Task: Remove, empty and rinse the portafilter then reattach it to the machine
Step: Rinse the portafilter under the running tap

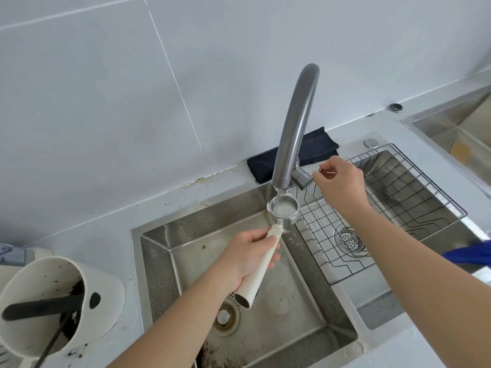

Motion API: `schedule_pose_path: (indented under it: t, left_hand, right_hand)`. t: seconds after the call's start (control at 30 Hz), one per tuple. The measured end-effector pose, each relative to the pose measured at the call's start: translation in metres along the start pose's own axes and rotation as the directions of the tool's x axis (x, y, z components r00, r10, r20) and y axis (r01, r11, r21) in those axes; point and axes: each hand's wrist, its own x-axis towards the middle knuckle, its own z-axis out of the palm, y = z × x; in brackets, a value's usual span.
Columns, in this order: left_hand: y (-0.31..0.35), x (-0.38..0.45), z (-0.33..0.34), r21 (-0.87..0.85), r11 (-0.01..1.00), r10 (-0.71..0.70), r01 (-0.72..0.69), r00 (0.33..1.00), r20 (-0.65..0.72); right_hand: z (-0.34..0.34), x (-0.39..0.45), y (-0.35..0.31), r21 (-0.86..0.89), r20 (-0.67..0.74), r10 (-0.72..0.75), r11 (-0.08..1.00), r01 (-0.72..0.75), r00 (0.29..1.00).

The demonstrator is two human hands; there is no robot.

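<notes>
Rinsing step: our left hand point(245, 257) grips the portafilter point(283, 207) handle, basket under the faucet point(295, 123) stream at twelve o'clock of the sink point(268, 309). Our right hand point(341, 183) pinches the tap lever point(317, 173). We should keep the basket level, then tilt it to drain.

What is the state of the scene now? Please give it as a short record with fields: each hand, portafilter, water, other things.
left hand: left hand grips the white handle of the portafilter
right hand: right hand pinches the tap lever
portafilter: basket held upward under the faucet spout, over the sink
water: thin stream runs into the basket; water spills over its edge
other things: wire rack across the right of the sink; white knock bin on the left counter; dark cloth behind the faucet
</notes>
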Motion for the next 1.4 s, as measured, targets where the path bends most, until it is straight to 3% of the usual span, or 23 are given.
schedule_pose_path:
  t: [0.4, 0.67, 0.8, 0.97, 1.2, 1.4]
  left_hand:
    - [0.002, -0.013, -0.035, 0.296, 0.953, -0.075, 0.057, 0.996, 0.049]
    - [0.013, -0.018, -0.05, 0.528, 0.832, 0.156, -0.168, 0.985, 0.068]
    - [0.013, -0.018, -0.047, 0.504, 0.815, 0.291, -0.287, 0.954, 0.073]
    - [0.006, -0.014, -0.037, 0.409, 0.842, 0.364, -0.351, 0.93, 0.05]
    - [0.001, -0.01, -0.014, 0.022, 0.978, 0.206, -0.205, 0.979, -0.001]
    - [0.002, 0.0, 0.004, -0.183, 0.975, 0.124, -0.128, 0.992, -0.031]
  right_hand:
    - [0.0, 0.0, 0.001, 0.005, 0.0, -0.006, 1.0, 0.006, 1.0]
    - [0.0, 0.001, 0.001, 0.009, 0.002, -0.001, 1.0, 0.001, 1.0]
    - [0.001, 0.001, 0.001, 0.0, -0.002, 0.0, 1.0, 0.0, 1.0]
    - [0.001, 0.001, 0.002, 0.002, -0.005, -0.004, 1.0, 0.004, 1.0]
    - [0.001, 0.001, 0.003, 0.006, -0.006, -0.012, 1.0, 0.012, 1.0]
    - [0.002, 0.001, 0.004, 0.002, -0.003, -0.017, 1.0, 0.017, 1.0]
